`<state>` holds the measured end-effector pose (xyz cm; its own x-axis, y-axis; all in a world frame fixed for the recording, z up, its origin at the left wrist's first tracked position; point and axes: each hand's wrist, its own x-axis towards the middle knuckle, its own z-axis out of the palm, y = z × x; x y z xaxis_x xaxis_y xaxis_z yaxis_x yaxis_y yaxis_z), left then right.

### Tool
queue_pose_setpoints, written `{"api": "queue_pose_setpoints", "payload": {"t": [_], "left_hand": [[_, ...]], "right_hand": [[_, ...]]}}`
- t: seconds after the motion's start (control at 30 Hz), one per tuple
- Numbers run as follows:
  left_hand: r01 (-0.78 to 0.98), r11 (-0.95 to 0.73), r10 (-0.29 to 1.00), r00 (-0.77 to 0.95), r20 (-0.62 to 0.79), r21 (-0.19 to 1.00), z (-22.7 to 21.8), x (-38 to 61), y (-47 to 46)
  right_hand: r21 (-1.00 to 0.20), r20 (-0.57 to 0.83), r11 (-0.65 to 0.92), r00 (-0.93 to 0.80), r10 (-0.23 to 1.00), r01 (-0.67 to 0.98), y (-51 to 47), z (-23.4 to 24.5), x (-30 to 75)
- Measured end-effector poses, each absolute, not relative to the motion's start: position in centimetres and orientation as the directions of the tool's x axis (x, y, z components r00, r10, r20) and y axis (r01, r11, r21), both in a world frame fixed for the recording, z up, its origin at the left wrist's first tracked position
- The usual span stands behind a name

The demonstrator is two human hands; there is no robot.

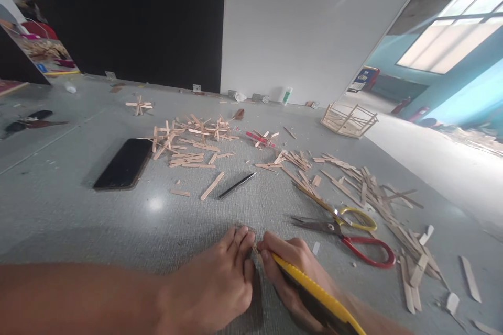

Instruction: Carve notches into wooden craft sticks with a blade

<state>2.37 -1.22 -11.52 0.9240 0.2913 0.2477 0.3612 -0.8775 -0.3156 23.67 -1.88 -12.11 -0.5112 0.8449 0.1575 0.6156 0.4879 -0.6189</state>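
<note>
My right hand (pixel 288 264) is closed around a yellow and black utility knife (pixel 314 293), its handle slanting toward the lower right. The knife's front end points at the fingertips of my left hand (pixel 220 277), where the blade is hard to make out. Bent and close together, the fingers of my left hand press down on the tabletop. A small thin light-brown piece shows between the two hands, mostly covered by the fingers. To the right of my right hand lie scissors (pixel 338 227) with one yellow and one red handle, blades apart.
Popsicle sticks (pixel 188 159) lie scattered across the grey table (pixel 129 225), with more pieces at right. A black pen (pixel 237 185), a phone (pixel 123 165), a red-handled tool (pixel 259 139) and a stick frame (pixel 349 120) lie farther out. Upright black and white panels stand behind.
</note>
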Motion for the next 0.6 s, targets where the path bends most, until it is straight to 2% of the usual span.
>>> {"api": "queue_pose_setpoints", "payload": {"t": [0.2,0.43,0.6], "left_hand": [[0.359,-0.878,0.273,0.918,0.287,-0.315,-11.62,2.39,-1.03],[0.341,-0.886,0.263,0.928,0.265,-0.313,-11.61,2.1,-1.1],[0.375,-0.866,0.28,0.911,0.302,-0.331,-12.16,2.14,-1.0]], "right_hand": [[-0.623,0.108,0.457,-0.51,0.854,0.634,-2.12,-11.73,23.84],[-0.63,0.12,0.437,-0.475,0.872,0.642,-2.21,-11.62,23.62],[-0.64,0.148,0.462,-0.492,0.858,0.614,-2.08,-12.05,23.84]]}}
